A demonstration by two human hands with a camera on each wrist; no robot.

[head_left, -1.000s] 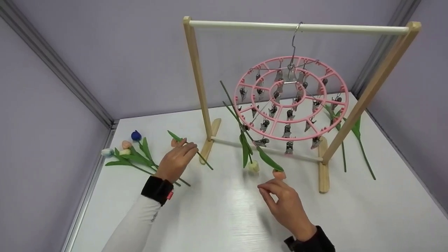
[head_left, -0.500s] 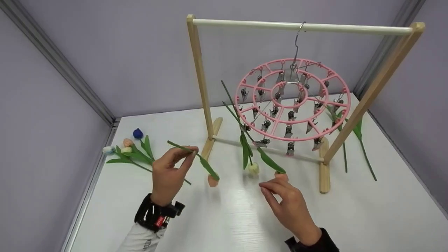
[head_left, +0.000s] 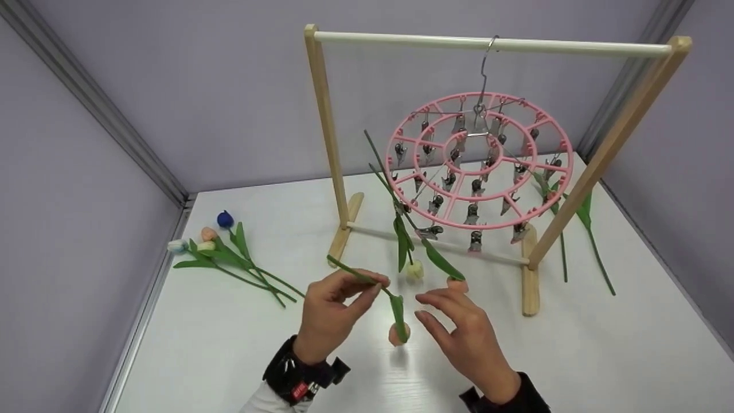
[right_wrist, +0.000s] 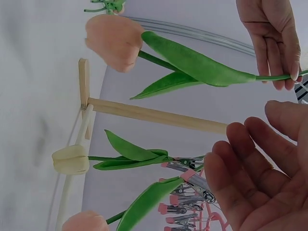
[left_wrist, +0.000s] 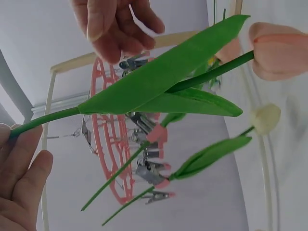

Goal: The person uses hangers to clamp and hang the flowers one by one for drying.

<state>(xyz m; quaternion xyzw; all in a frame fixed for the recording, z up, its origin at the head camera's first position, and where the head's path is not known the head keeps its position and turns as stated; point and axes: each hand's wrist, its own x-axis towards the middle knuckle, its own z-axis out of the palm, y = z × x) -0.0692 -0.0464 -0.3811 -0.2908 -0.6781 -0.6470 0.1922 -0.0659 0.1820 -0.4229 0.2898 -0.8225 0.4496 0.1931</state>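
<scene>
Ahead of you, a clip hanger (head_left: 475,174) hangs from a rack (head_left: 401,39); loose tulips (head_left: 225,260) lie left; the tulip (head_left: 398,315) in your left hand (head_left: 331,321) is beside your right hand (head_left: 473,335).

A white table (head_left: 195,344) stands among pale walls (head_left: 229,86) (grey strips (head_left: 102,103) between).

Honestly, can't read a single word or number anywhere here. Closest thing is that little red tag (head_left: 299,391) on the black wrist strap (head_left: 280,370) on the person's left arm, in the head view. Looks like it's got some pale marks on it, but they're way too small and blurry for me to make out any letters.
</scene>
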